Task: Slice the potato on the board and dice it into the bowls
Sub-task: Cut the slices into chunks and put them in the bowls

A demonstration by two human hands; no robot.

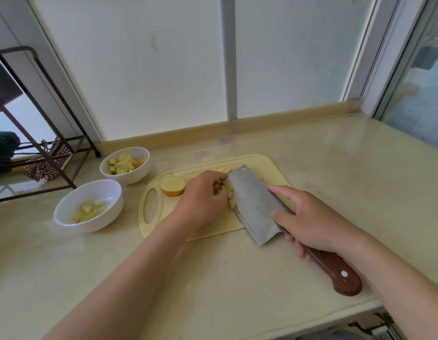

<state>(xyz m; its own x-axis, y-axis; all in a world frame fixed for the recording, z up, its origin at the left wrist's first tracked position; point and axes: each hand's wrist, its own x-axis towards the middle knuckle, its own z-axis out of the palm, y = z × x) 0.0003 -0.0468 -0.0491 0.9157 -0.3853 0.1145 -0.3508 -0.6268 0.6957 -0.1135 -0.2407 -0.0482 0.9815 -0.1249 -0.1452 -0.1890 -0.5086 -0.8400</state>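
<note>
A pale yellow cutting board (154, 224) lies on the counter. On its left part stands a small stack of round potato slices (173, 185). Diced potato pieces (230, 195) lie in the middle of the board, pressed against the flat of a cleaver (252, 204). My right hand (308, 220) grips the cleaver by its brown wooden handle, the blade tilted over the board. My left hand (203, 197) cups the dice against the blade, fingers curled around some pieces. Two white bowls stand left of the board: the far bowl (137, 174) heaped with dice, the near bowl (66, 217) holding a few.
A dark metal rack (53, 99) with a checked cloth stands at the far left on the counter. A window and wall run along the back. The counter's front edge (335, 315) is close below my right arm.
</note>
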